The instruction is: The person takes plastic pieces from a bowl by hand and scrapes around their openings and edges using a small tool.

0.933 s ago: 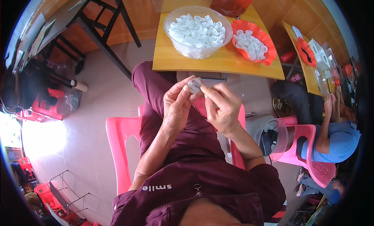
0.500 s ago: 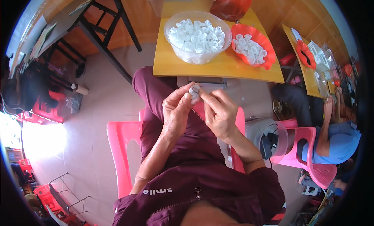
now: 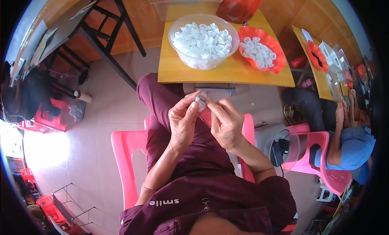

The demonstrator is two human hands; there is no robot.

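Note:
Above my lap, my left hand (image 3: 182, 120) pinches a small round whitish plastic part (image 3: 200, 98) between thumb and fingers. My right hand (image 3: 227, 123) is closed, with its thumb and index finger pressed against the right side of the same part. The part has a darker slot or mark on its face; its lower side is partly hidden by my fingers. Ahead on the yellow table (image 3: 178, 76) stands a clear plastic bowl (image 3: 199, 64) heaped with many similar white parts. To its right, a red wavy-edged dish (image 3: 279, 64) holds more of them.
A red plastic bag (image 3: 240, 7) and a clear box (image 3: 182, 6) are at the table's back. I sit on a pink chair (image 3: 129, 143). At right are a clear tub (image 3: 291, 154) with a black adapter (image 3: 278, 152), and another person (image 3: 352, 148) on a pink chair. A dark-legged table (image 3: 107, 58) stands left.
Both hands stay together at the part, which now shows a slightly turned face. The view has shifted a little; nothing was picked up or let go.

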